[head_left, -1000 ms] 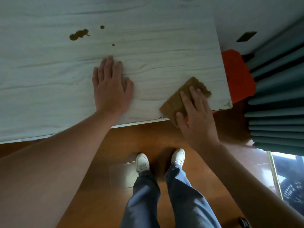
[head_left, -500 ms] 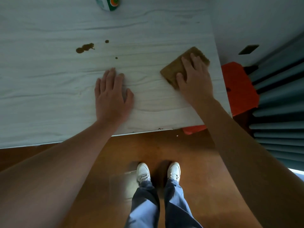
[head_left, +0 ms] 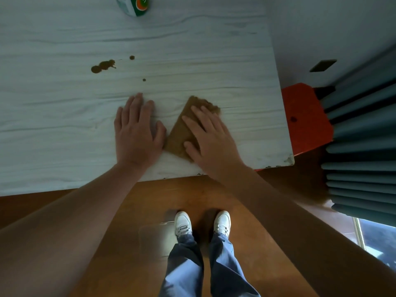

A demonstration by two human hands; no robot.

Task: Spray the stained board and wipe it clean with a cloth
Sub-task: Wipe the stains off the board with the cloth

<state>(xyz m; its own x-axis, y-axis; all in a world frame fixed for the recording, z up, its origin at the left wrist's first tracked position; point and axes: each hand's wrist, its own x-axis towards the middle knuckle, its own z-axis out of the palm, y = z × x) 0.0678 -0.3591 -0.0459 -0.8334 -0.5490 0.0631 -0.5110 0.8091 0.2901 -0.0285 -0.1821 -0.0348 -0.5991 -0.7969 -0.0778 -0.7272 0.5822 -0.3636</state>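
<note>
A pale wood-grain board fills the upper part of the head view. Brown stains lie left of its middle, with two small dots beside them. My left hand rests flat on the board, fingers straight. Just right of it a brown cloth lies on the board, and my right hand presses flat on top of it, covering its right part. At the top edge the bottom of a green, white and orange bottle shows.
The board's near edge and chipped right corner are close to my hands. An orange stool stands right of the board, with grey-blue curtains beyond. Brown floor and my white shoes are below.
My right hand slid the cloth first away along the board's right side, then back toward me and left, ending next to my left hand. The left hand stayed put.
</note>
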